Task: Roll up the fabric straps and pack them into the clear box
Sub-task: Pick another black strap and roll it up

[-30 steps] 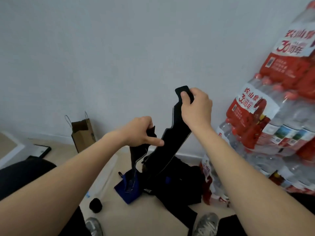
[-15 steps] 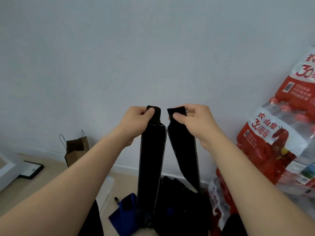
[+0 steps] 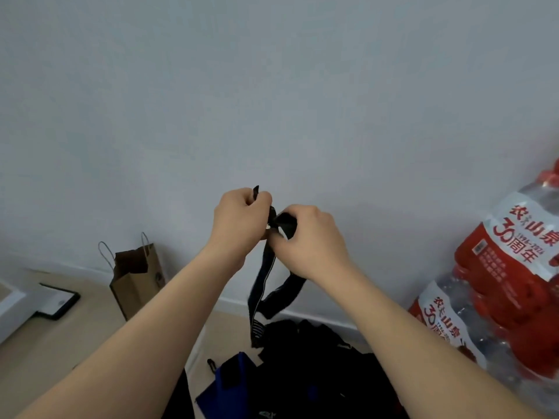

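Against the pale wall (image 3: pixel 272 86), my left hand (image 3: pixel 239 220) and right hand (image 3: pixel 307 240) clamp their fingers on the black strap (image 3: pixel 262 281)

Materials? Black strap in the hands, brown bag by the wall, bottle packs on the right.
Black strap: soft matte fabric, likely; it hangs limp and folds. Brown bag: matte kraft paper; stiff, creased sides. Bottle packs: clear plastic under glossy printed film, seemingly; it glints.

Left hand (image 3: pixel 239 219) and right hand (image 3: pixel 305 240) pinch black strap (image 3: pixel 263 279) top, close together; strap hangs looped above dark pile (image 3: pixel 317 373)
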A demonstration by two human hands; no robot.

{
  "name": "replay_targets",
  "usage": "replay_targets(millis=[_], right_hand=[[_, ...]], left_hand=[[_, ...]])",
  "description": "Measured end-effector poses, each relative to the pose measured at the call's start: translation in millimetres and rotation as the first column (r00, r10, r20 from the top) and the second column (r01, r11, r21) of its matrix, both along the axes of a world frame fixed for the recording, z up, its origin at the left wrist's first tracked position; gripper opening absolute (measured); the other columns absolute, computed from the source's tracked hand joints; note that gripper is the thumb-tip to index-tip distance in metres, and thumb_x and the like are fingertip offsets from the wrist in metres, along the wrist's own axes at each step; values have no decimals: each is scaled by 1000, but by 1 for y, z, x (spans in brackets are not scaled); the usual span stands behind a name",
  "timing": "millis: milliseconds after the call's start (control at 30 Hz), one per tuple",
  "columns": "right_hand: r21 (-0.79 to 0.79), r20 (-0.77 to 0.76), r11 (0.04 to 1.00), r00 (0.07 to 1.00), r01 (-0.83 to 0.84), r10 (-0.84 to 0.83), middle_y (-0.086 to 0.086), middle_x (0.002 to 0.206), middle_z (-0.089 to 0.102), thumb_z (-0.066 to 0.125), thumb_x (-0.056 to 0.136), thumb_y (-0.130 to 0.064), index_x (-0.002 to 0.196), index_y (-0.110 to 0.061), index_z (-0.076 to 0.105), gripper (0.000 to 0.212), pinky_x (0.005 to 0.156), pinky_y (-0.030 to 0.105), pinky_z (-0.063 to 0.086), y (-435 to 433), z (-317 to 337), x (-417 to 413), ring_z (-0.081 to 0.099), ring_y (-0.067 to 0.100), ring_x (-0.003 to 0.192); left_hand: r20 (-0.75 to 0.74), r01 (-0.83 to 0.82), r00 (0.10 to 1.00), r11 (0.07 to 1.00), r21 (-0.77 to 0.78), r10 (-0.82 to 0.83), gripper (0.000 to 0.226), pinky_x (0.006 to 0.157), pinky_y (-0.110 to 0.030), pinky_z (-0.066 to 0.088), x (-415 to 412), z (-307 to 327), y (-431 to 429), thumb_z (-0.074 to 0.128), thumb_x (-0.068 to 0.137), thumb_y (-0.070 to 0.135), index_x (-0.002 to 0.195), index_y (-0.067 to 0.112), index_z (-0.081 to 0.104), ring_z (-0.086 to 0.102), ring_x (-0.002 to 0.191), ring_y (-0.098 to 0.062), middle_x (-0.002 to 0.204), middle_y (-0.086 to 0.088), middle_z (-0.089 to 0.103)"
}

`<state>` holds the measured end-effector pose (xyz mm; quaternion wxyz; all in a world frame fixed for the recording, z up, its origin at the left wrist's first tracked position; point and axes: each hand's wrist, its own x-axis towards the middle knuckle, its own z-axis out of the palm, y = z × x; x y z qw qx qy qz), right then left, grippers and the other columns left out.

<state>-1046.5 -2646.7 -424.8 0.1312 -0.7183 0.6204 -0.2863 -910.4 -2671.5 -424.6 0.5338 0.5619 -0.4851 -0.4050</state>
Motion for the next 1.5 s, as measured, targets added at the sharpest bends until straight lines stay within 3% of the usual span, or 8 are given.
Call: replay_targets(millis=[200, 367, 467, 767, 1000, 1133, 1333, 1500], right_hand=[[-4, 296, 996, 951, -90, 87, -8, 85, 78, 72, 97, -27, 92, -23, 80, 10, 82, 37, 57, -24, 4, -19, 72, 18, 89], [92, 445, 986, 892, -137, 82, 21, 103, 75, 73, 99, -26, 101, -9, 79, 18, 84, 39, 52, -30, 4, -37, 71, 34, 94], [234, 407, 961, 912, -144, 38, -10, 96, 77, 79, 95, -32, 102, -29, 81, 9, 81, 23, 45, -29, 10, -51, 69, 1, 92], [417, 381, 881, 923, -222, 52, -4, 64, 64, 65, 104, -36, 71, -19, 65, 38, 63, 27, 45, -11, 13, -48, 58, 8, 51], [404, 671, 872, 737, -275, -78, 4, 99, 84, 55, 111, -30, 116, -12, 78, 30, 73, 33, 56, -9, 24, -49, 77, 15, 81], [501, 701, 782, 704, -369, -117, 6, 113, 83, 46, 113, -31, 123, -11, 78, 39, 86, 38, 62, -10, 23, -51, 81, 22, 94], [579, 691, 717, 700, -388, -179, 3, 105, 84, 50, 105, -19, 107, -10, 76, 28, 54, 24, 57, -12, 28, -50, 69, 10, 52], [606, 405, 780, 905, -157, -133, 4, 88, 64, 74, 94, -23, 124, -10, 71, 33, 62, 29, 53, -13, 21, -55, 65, 19, 69]], left_hand=[[49, 83, 995, 996, -20, -82, 53, 66, -25, 53, 9, 2, -6, 79, 82, 65, 105, 22, 58, 73, 82, -7, 93, 10, 74], [-17, 285, 959, 958, 47, -284, 18, 78, -43, 65, 13, -2, -4, 72, 103, 25, 117, 13, 74, 82, 90, -22, 98, -6, 84], [7, 215, 977, 977, -8, -215, 12, 86, -57, 65, 13, -3, -1, 66, 106, 16, 114, 11, 74, 82, 87, -31, 96, -12, 83], [-488, 198, 857, 980, 13, -166, 28, 73, -29, 64, 13, 5, -3, 69, 105, 24, 120, 1, 74, 80, 102, -32, 113, -16, 81], [-146, 510, 860, 815, 274, -489, 40, 88, -39, 64, 20, -2, 2, 73, 92, 55, 118, 26, 82, 77, 94, -20, 106, 0, 80], [3, 319, 943, 901, 293, -334, 28, 65, -31, 62, 19, -5, 2, 62, 108, 34, 109, 13, 80, 78, 76, -19, 95, -7, 82], [-73, 79, 995, 966, 247, -62, 30, 65, -36, 62, 12, -8, -2, 50, 112, 33, 112, 12, 71, 78, 80, -26, 104, -14, 80], [-184, 39, 983, 975, 218, 2, 32, 70, -48, 68, 6, -7, -3, 41, 115, 25, 115, 14, 71, 82, 86, -29, 106, -12, 81]])
